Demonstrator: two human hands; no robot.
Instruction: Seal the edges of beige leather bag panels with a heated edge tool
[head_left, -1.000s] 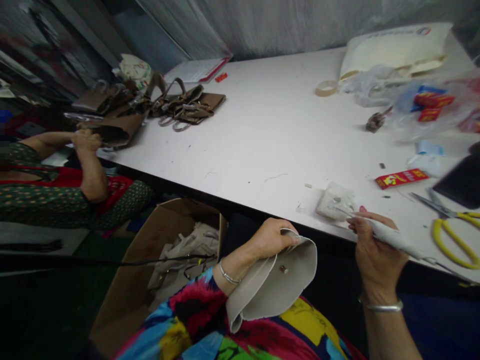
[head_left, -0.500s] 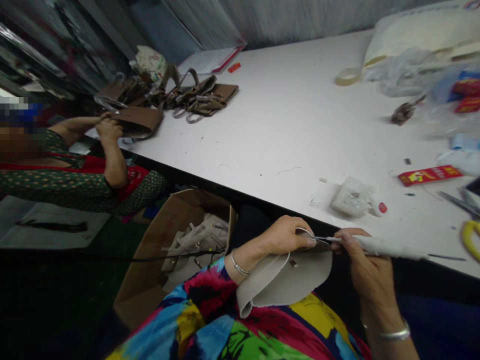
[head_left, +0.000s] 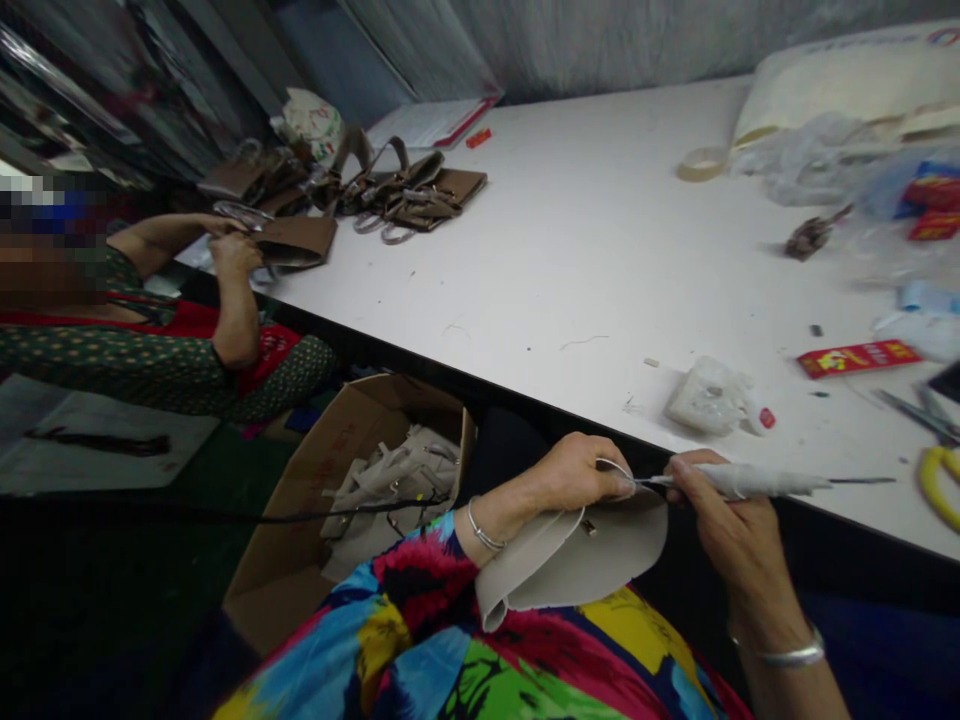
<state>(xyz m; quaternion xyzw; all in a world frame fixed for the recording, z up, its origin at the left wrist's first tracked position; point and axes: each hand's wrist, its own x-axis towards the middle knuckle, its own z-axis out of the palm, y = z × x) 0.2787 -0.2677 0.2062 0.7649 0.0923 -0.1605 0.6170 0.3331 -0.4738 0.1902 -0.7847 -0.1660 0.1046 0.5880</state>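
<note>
My left hand is closed on the upper edge of a pale beige handbag, which lies across my lap with a small metal fitting on its face. In my right hand is a thin pointed tool with a handle wrapped in white, and a thin dark rod sticks out at its rear. The tool's narrow tip meets the bag's edge by my left fingertips; whether it goes into the material cannot be made out.
A cardboard box holding several pale bags stands left of me. On the white table lie a plastic-wrapped lump, a red packet, yellow-handled scissors, tape and brown bags. A co-worker's hands handle a brown bag.
The rear of the pointed tool has swung slightly up, while its tip stays by the bag's edge. My left hand keeps its hold. The co-worker's hands have shifted a little on the brown bag.
</note>
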